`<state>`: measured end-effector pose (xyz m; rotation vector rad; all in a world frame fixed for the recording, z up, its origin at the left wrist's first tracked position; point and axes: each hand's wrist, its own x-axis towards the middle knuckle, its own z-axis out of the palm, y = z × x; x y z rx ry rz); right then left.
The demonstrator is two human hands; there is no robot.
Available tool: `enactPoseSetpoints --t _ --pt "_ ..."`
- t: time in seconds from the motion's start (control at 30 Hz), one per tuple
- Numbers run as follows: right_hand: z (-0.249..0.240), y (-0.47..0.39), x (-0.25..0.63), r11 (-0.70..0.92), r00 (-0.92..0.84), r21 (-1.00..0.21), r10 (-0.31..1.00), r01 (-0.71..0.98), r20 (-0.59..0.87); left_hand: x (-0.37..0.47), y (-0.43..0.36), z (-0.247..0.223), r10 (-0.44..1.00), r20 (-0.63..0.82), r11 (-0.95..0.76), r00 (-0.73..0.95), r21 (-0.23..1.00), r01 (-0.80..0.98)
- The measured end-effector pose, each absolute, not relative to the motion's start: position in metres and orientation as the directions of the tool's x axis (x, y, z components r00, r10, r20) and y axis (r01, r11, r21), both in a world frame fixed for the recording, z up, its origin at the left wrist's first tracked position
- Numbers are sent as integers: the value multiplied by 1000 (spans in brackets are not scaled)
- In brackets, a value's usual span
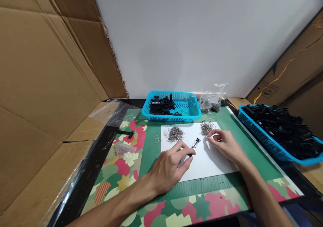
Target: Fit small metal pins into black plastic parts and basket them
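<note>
My left hand [174, 161] is closed on a small black part with a shiny strip [195, 143], held tilted above a white sheet of paper [202, 173]. At the near edge of the right pile of tiny metal pieces [206, 128], my right hand [224, 144] has its thumb and forefinger pinched together. Whatever lies between those fingertips is too small to make out. Another pile of tiny metal pieces [176, 134] lies on the paper's left side, beyond my left hand.
A blue basket [171, 118] with some black parts stands at the back. A fuller blue basket [267, 138] is at right. Clear bags [210, 104] of small pieces sit behind the paper. A lone black part [126, 133] lies left. Cardboard [50, 69] walls the left side.
</note>
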<state>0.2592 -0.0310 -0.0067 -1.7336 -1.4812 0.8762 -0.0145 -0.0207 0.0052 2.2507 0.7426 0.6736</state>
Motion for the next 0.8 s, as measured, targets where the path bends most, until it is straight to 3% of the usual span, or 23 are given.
enactPoseSetpoints --t 0.13,0.3,0.8 --pt "-6 -36 258 -46 -4 -880 999 472 -54 -13 -19 3 697 259 -580 669 752 313" --pt "-11 -33 263 -100 153 -771 988 629 -4 -12 -20 3 716 249 -564 652 756 331" --pt "-8 -25 256 -138 192 -730 981 670 -9 -12 -21 6 718 207 -547 664 758 355"
